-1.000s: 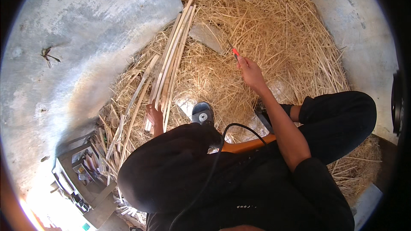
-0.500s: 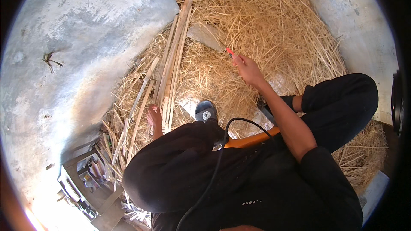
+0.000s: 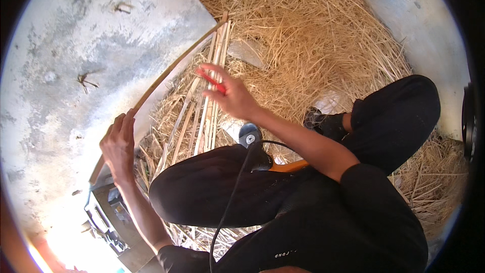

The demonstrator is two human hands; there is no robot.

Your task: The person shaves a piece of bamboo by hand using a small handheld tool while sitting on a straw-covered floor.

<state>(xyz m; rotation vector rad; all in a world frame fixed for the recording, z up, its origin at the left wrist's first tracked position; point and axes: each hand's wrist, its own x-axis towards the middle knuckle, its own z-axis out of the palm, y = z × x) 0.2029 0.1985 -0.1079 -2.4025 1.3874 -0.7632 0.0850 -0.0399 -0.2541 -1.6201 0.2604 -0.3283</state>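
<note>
My left hand (image 3: 119, 146) is closed around a long, thin bamboo strip (image 3: 169, 72). The strip runs up and to the right, slightly bowed, with its far end over the top of a bundle of pale strips (image 3: 206, 124) lying on the straw. My right hand (image 3: 233, 95) is above the bundle, its thumb and fingers partly spread around a slim red-handled tool (image 3: 212, 81). The tool's working end is too small to make out. A gap lies between my right hand and the strip in my left.
Loose straw (image 3: 313, 30) covers the ground ahead. A grey-white wall (image 3: 65, 35) rises at the left, another pale wall (image 3: 404, 5) at the right. A flat stone-like slab (image 3: 246, 52) lies beyond my right hand. A black cable (image 3: 227, 207) crosses my lap.
My left hand has lifted a strip from the bundle and moved left with it. My right hand, with the red-handled tool, has come left from over the straw to above the bundle.
</note>
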